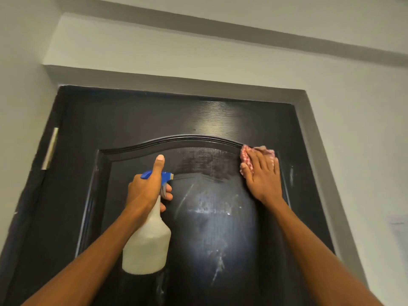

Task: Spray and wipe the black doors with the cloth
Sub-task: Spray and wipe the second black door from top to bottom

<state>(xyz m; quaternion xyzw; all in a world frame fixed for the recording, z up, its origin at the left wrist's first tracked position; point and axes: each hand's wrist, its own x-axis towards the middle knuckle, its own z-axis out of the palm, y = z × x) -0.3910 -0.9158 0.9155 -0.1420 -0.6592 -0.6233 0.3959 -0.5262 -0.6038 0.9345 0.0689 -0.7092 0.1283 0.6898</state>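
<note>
While the right hand [261,173] presses the pink checked cloth [248,154] flat against the upper right corner of the arched panel of the black door [136,115], fingers spread and straight over the fabric, the left hand [146,188] is clamped around the neck of the spray bottle [146,241], thumb raised and fingers curled at the blue trigger [164,176]. A dull wiped band runs across the top of the panel, and below it white streaks and drips [218,268] sit on the glossy surface. Risk lies there: if the cloth only works the top edge, the runs lower down likely dry into marks. Most of the cloth is bunched above the fingers, so it could slip out from under the palm or smear rather than lift the liquid. With fingers on the trigger and the nozzle near the door, an accidental squeeze would add fresh drips. Reaching overhead, the bottle could also knock the panel
</note>
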